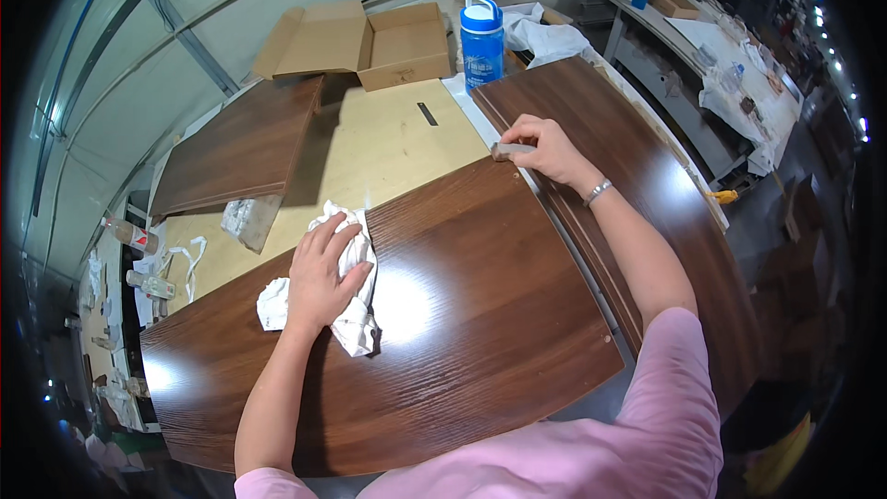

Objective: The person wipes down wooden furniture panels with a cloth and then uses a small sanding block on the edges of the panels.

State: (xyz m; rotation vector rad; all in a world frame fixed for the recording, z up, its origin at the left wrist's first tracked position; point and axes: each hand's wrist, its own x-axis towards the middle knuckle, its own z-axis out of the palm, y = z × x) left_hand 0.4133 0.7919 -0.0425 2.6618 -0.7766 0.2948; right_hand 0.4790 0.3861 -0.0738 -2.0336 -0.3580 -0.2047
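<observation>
A glossy dark-brown wood-grain panel lies in front of me. My left hand rests on a crumpled white cloth near the panel's far edge, fingers spread over it and thumb out to the right. At the far right corner, my right hand pinches a small grey-brown piece against the panel's edge. What that piece is made of I cannot make out. A second brown panel with a grooved edge lies to the right, across a narrow gap, under my right forearm.
Another brown panel is propped at the back left, near a plastic-wrapped block. Beyond stand an open cardboard box and a blue bottle. A short dark strip lies on the tan board. Small bottles stand at far left.
</observation>
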